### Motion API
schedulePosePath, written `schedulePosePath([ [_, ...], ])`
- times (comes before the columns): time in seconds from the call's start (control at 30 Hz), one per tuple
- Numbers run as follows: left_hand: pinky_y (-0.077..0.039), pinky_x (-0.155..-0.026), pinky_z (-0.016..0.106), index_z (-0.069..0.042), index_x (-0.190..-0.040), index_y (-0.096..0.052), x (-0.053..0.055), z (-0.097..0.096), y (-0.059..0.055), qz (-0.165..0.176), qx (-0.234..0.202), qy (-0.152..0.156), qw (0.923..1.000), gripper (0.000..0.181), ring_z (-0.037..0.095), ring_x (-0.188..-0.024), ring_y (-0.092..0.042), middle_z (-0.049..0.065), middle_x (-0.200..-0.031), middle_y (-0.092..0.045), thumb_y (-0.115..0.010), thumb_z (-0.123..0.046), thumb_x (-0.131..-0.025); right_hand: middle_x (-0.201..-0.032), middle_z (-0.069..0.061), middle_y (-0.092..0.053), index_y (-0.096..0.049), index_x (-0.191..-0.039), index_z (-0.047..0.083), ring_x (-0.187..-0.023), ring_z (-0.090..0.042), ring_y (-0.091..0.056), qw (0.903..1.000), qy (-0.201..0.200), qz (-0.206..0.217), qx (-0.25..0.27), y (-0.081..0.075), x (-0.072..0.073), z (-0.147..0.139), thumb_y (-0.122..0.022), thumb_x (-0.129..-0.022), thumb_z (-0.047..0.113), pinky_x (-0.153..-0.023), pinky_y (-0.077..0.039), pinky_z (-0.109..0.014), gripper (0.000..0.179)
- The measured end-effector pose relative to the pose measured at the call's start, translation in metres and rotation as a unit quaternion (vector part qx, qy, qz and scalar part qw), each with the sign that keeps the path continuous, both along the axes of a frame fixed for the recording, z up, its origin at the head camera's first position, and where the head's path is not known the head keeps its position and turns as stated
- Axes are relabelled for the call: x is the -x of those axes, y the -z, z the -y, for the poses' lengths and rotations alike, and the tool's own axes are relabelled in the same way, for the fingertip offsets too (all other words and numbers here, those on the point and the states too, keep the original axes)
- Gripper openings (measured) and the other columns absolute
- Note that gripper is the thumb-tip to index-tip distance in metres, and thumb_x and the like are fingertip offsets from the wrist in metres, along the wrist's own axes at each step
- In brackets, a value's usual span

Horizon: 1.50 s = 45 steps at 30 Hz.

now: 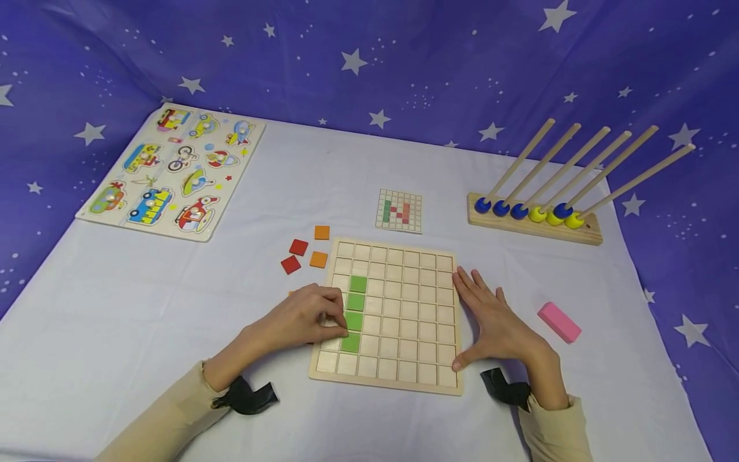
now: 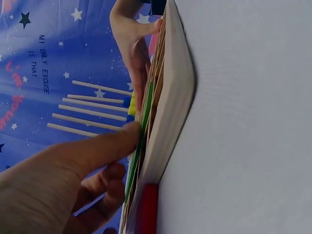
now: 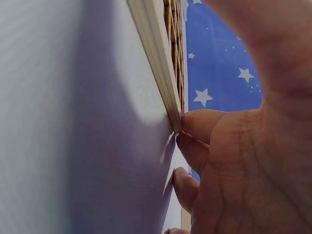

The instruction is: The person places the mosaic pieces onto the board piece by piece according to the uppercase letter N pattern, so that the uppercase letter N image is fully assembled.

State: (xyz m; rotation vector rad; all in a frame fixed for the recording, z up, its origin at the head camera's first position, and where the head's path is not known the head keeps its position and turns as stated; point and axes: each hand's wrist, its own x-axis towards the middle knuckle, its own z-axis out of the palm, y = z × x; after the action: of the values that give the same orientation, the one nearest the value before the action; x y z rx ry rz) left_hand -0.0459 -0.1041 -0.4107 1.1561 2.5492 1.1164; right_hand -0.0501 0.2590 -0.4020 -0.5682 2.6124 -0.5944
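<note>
A square wooden grid board [image 1: 385, 384] lies on the white table. In its second column sit green square tiles [image 1: 358, 283], one above another. My left hand [image 1: 303, 314] reaches over the board's left edge with bent fingers, its fingertips at the lower green tiles. In the left wrist view the thumb touches the green tiles [image 2: 148, 100]; whether one is pinched is hidden. My right hand [image 1: 493, 321] spreads along the board's right edge, thumb and fingers touching it. In the right wrist view those fingers [image 3: 197, 124] rest against the wooden edge [image 3: 163, 73].
Left of the board lie red tiles [image 1: 298, 247] and orange tiles [image 1: 319, 259], one partly hidden. Behind it is a small pattern card [image 1: 399, 210]. A vehicle puzzle [image 1: 173, 170] lies far left, a bead stacker [image 1: 534, 220] back right, a pink block [image 1: 559, 322] right.
</note>
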Motion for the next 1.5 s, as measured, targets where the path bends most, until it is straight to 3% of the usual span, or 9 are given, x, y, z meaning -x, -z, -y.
schedulePosePath([
  [0.23,-0.04,-0.066,0.017,-0.022,-0.075,-0.075,-0.001,-0.001,0.0,0.023,0.006,0.015,0.9996,0.005,-0.002,-0.065,-0.05,-0.013,-0.072,-0.056,-0.08,-0.021,-0.078,-0.163,-0.012,0.0,-0.007,-0.156,0.012,-0.148,-0.039,0.003,1.0,-0.001,-0.001,0.001,0.0,0.0,-0.001,-0.088,-0.041,0.064,-0.105,-0.002,-0.075,0.15],
  [0.43,-0.04,-0.068,0.021,-0.023,-0.074,-0.074,0.005,0.006,0.001,-0.042,0.019,-0.016,0.9988,0.007,0.0,-0.064,-0.05,-0.016,-0.071,-0.06,-0.08,-0.025,-0.077,-0.163,-0.012,-0.001,-0.007,-0.155,0.011,-0.148,-0.039,0.003,1.0,-0.002,-0.001,0.004,0.001,0.0,-0.001,-0.088,-0.041,0.062,-0.105,-0.002,-0.075,0.149],
  [0.6,-0.043,-0.066,0.023,-0.021,-0.078,-0.076,0.016,0.018,0.006,-0.097,-0.013,-0.053,0.9938,0.006,0.004,-0.072,-0.054,-0.014,-0.074,-0.066,-0.081,-0.022,-0.076,-0.163,-0.012,-0.001,-0.007,-0.155,0.011,-0.148,-0.04,0.003,1.0,-0.002,-0.001,0.004,0.0,0.0,-0.001,-0.088,-0.041,0.062,-0.105,-0.002,-0.075,0.149],
  [0.7,-0.043,-0.072,0.031,-0.015,-0.084,-0.076,0.024,0.027,0.011,-0.134,-0.023,-0.113,0.9842,0.011,0.012,-0.083,-0.059,-0.005,-0.086,-0.071,-0.081,-0.019,-0.075,-0.163,-0.012,-0.001,-0.006,-0.155,0.011,-0.148,-0.039,0.004,1.0,-0.002,-0.002,0.005,0.0,-0.001,-0.001,-0.088,-0.042,0.063,-0.105,-0.002,-0.075,0.149],
  [0.8,-0.039,-0.077,0.042,-0.007,-0.096,-0.076,0.031,0.039,0.015,-0.153,-0.009,-0.209,0.9659,0.025,0.025,-0.099,-0.058,0.007,-0.104,-0.071,-0.082,-0.017,-0.074,-0.163,-0.012,-0.001,-0.006,-0.155,0.011,-0.148,-0.039,0.004,1.0,0.0,-0.001,0.006,0.0,-0.001,-0.001,-0.088,-0.042,0.063,-0.105,-0.002,-0.075,0.149],
  [1.0,-0.035,-0.078,0.052,0.0,-0.102,-0.073,0.035,0.06,0.013,-0.13,0.058,-0.339,0.93,0.037,0.038,-0.114,-0.051,0.018,-0.121,-0.063,-0.082,-0.021,-0.073,-0.162,-0.014,-0.001,-0.006,-0.155,0.012,-0.148,-0.04,0.004,1.0,0.001,-0.001,0.008,0.001,-0.001,-0.001,-0.088,-0.041,0.063,-0.105,-0.001,-0.075,0.149],
  [1.23,-0.032,-0.071,0.047,-0.001,-0.082,-0.074,0.036,0.075,0.01,-0.144,0.059,-0.395,0.9054,0.029,0.036,-0.096,-0.057,0.017,-0.098,-0.069,-0.089,-0.018,-0.064,-0.162,-0.017,-0.001,-0.007,-0.155,0.009,-0.148,-0.041,0.003,0.9999,0.0,0.0,0.013,-0.001,-0.003,0.0,-0.089,-0.042,0.061,-0.106,0.0,-0.074,0.149],
  [1.4,-0.034,-0.061,0.037,-0.004,-0.074,-0.066,0.037,0.073,0.011,-0.165,0.024,-0.378,0.9107,0.024,0.024,-0.06,-0.057,0.01,-0.068,-0.067,-0.088,-0.008,-0.064,-0.162,-0.017,-0.001,-0.008,-0.155,0.009,-0.148,-0.04,0.004,0.9999,0.004,0.005,0.013,-0.002,-0.003,0.0,-0.089,-0.042,0.06,-0.107,0.001,-0.073,0.149],
  [1.5,-0.036,-0.058,0.031,-0.004,-0.072,-0.066,0.038,0.07,0.013,-0.162,0.003,-0.364,0.9171,0.02,0.017,-0.055,-0.053,0.008,-0.063,-0.065,-0.085,-0.003,-0.067,-0.162,-0.016,-0.002,-0.008,-0.155,0.008,-0.148,-0.04,0.004,0.9999,0.004,0.005,0.013,-0.001,-0.003,0.0,-0.089,-0.042,0.06,-0.107,0.0,-0.073,0.149],
])
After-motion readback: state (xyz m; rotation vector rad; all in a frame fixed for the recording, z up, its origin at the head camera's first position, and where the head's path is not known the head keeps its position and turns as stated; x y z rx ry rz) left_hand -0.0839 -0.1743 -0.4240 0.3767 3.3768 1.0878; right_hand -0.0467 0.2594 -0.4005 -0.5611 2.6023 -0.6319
